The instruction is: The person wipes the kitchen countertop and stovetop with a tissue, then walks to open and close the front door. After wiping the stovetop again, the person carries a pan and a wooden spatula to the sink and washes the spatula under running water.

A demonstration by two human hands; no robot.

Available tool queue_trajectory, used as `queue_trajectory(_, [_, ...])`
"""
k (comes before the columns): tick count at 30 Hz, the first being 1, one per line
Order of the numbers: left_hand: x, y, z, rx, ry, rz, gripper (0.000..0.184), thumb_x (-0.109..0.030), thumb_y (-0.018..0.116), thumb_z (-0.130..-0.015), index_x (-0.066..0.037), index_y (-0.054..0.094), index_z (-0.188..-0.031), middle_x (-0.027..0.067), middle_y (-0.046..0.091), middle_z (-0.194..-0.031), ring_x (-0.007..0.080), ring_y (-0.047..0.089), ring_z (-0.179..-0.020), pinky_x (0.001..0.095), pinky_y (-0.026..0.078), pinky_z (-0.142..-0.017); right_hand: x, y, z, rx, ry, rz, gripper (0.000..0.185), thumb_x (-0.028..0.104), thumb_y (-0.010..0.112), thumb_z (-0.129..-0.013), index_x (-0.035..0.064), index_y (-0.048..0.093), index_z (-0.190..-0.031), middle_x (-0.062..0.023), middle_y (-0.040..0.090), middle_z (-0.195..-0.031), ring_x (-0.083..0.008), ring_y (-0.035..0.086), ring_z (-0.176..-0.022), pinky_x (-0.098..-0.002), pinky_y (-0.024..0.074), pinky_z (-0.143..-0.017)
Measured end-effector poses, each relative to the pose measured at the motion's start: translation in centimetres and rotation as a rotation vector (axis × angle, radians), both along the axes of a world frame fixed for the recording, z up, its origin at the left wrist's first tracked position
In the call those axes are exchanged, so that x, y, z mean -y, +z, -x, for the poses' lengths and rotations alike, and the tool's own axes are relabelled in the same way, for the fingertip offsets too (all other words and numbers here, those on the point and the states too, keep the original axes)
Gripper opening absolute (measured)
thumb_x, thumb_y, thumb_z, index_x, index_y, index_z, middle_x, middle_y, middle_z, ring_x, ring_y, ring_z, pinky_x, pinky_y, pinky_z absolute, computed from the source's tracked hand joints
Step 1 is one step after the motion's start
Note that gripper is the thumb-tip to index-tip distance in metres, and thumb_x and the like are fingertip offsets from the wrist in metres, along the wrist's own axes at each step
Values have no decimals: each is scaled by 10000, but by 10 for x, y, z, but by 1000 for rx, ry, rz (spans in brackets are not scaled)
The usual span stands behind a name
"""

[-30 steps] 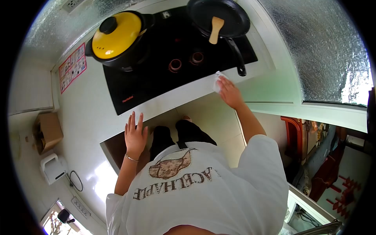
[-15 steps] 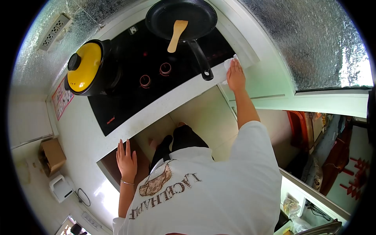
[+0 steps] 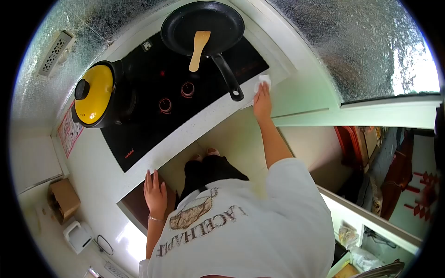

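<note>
My right hand (image 3: 263, 103) presses a crumpled white cloth or tissue (image 3: 264, 79) on the counter strip at the cooktop's front right corner. Beside it, the handle of a black frying pan (image 3: 174, 34) reaches over the cooktop edge. A wooden spatula (image 3: 198, 50) lies across the pan. My left hand (image 3: 155, 194) is open, its fingers apart, by the counter's front edge, holding nothing. Between and beyond the hands is the black cooktop (image 3: 143, 134) with two round knobs. On its left side stands a black pot with a yellow lid (image 3: 98, 95).
A printed sheet (image 3: 69, 134) is at the left behind the pot. On the left are a cardboard box (image 3: 65, 199) and a white appliance (image 3: 78, 236) with a cord. An outlet strip (image 3: 55, 53) is on the back wall. An open drawer or cabinet (image 3: 371, 215) is at the lower right.
My right hand, with the white cloth, has moved right along the front strip, then slightly back. The camera view has turned and shifted. My left hand remains near the counter edge.
</note>
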State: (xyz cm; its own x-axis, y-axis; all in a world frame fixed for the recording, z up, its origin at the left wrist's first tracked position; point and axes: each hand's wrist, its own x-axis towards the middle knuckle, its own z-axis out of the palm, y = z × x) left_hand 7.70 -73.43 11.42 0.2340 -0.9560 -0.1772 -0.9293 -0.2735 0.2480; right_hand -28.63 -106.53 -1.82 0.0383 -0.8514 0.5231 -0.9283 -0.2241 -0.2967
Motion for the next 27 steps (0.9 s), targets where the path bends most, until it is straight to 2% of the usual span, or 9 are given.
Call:
queue_trajectory(2, [11, -12, -6, -43, -76, 46, 504, -171, 494, -847, -91, 334, -1318, 172, 305, -1358, 341, 331, -1223, 425, 297, -992, -40, 25, -7, 363, 178, -284, 362, 108, 421, -861, -53, 459, -1183, -201, 413, -1280, -322, 372, -1204, -381, 292, -1000])
queue_trajectory(3, [21, -15, -9, -85, -130, 104, 506, -162, 500, -843, -84, 335, -1315, 173, 310, -1354, 347, 330, -1223, 425, 300, -990, -52, 31, -6, 369, 162, -272, 362, 108, 421, -861, -53, 459, -1183, -201, 413, -1280, -322, 372, -1204, -381, 292, -1000])
queue_trajectory(5, [43, -9, -4, -98, -183, 144, 510, -144, 510, -833, -68, 340, -1308, 178, 322, -1344, 353, 335, -1217, 428, 306, -985, -59, 48, 12, 972, 5, -613, 384, 170, 366, -906, -51, 439, -1211, -179, 447, -1260, -289, 387, -1204, -334, 287, -993])
queue_trajectory(9, [83, 5, 17, -198, -270, 213, 500, -135, 512, -827, -49, 357, -1294, 187, 327, -1338, 350, 341, -1213, 431, 306, -985, -29, 82, 52, 1303, -52, -519, 364, 136, 341, -913, -38, 443, -1215, -120, 445, -1279, -243, 349, -1235, -321, 259, -1008])
queue_trajectory(11, [99, 5, 35, -222, -297, 241, 491, -131, 513, -824, -42, 369, -1284, 191, 336, -1331, 351, 342, -1213, 432, 303, -988, 15, 81, 77, 587, 347, -281, 379, 157, 346, -904, 30, 433, -1250, -156, 389, -1319, -289, 331, -1245, -335, 241, -1022])
queue_trajectory(16, [126, -8, 83, -126, -242, 184, 507, -130, 516, -818, -40, 354, -1291, 197, 345, -1323, 355, 344, -1212, 433, 299, -991, 134, 87, 73, 117, 485, -95, 396, 207, 336, -914, 74, 398, -1282, -164, 350, -1337, -352, 282, -1255, -392, 239, -1032])
queue_trajectory(17, [131, -10, 95, -95, -216, 168, 514, -131, 517, -817, -41, 347, -1294, 199, 345, -1323, 356, 344, -1212, 432, 298, -992, 152, 71, 69, 122, 508, -97, 396, 207, 336, -914, 74, 398, -1282, -164, 350, -1337, -352, 282, -1255, -392, 239, -1032])
queue_trajectory(19, [144, -15, 123, -71, -167, 144, 524, -136, 519, -816, -45, 338, -1299, 197, 344, -1324, 358, 344, -1212, 434, 299, -991, 178, 37, 56, -195, 488, -121, 411, 236, 375, -901, 81, 391, -1281, -156, 328, -1351, -342, 285, -1257, -413, 241, -1029])
queue_trajectory(27, [180, -6, 201, -61, -145, 8, 511, -194, 487, -820, -54, 356, -1294, 196, 341, -1321, 361, 352, -1203, 454, 306, -976, 157, 71, 74, -37, 611, -198, 467, 261, 433, -878, 46, 360, -1285, -199, 297, -1353, -334, 270, -1265, -408, 231, -1035])
